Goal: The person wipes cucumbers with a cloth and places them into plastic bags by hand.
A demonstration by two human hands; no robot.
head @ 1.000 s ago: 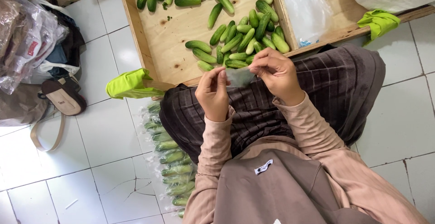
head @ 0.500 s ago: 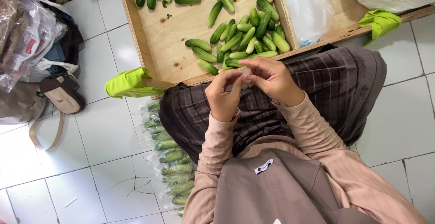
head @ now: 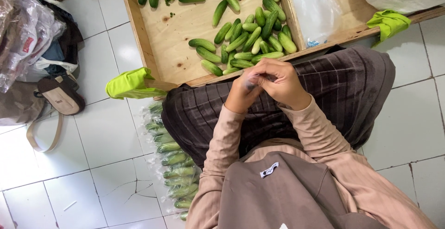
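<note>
Both hands have drawn together; left hand and right hand pinch a clear bag (crumpled).

Pinkish-tan ribbed long sleeves, taupe top, dark checked skirt.

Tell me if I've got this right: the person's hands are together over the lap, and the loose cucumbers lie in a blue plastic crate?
Not quite. The cucumbers lie in a wooden tray, not a blue plastic crate, as the head view shows. The left hand and right hand are indeed together over the lap.
</note>
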